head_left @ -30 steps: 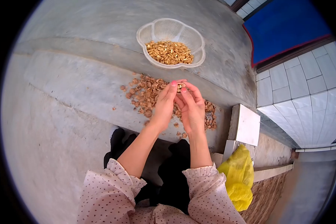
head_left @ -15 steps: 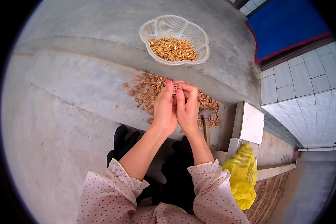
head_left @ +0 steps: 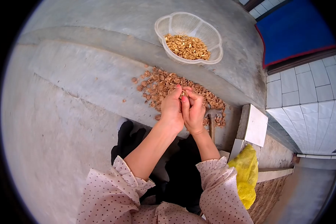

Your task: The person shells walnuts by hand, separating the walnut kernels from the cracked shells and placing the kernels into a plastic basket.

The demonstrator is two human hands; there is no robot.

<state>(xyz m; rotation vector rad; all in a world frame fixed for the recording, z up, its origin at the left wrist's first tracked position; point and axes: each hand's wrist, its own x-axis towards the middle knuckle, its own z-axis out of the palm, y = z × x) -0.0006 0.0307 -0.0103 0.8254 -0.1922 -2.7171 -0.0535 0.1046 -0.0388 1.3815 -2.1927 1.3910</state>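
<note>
My left hand (head_left: 172,111) and my right hand (head_left: 194,115) are cupped together over a pile of broken walnut shells (head_left: 162,84). Between the fingertips and thumbs of both is a piece of walnut (head_left: 183,94), mostly covered by the fingers. A hammer (head_left: 212,116) lies just right of my right hand, its head among the shells and its handle pointing toward me. Beyond the pile, a white plastic basket (head_left: 216,37) holds many shelled walnut kernels (head_left: 188,47).
The basket stands on a raised concrete step (head_left: 100,22); the shells lie on the lower level. At right are a white-tiled block (head_left: 257,125), a yellow mesh bag (head_left: 245,173), a tiled wall (head_left: 306,93) and a blue curtain (head_left: 298,30).
The view has shifted, so basket, shells and hammer appear farther right. My hands stay together over the shells, and my fingers have moved a little around the walnut.
</note>
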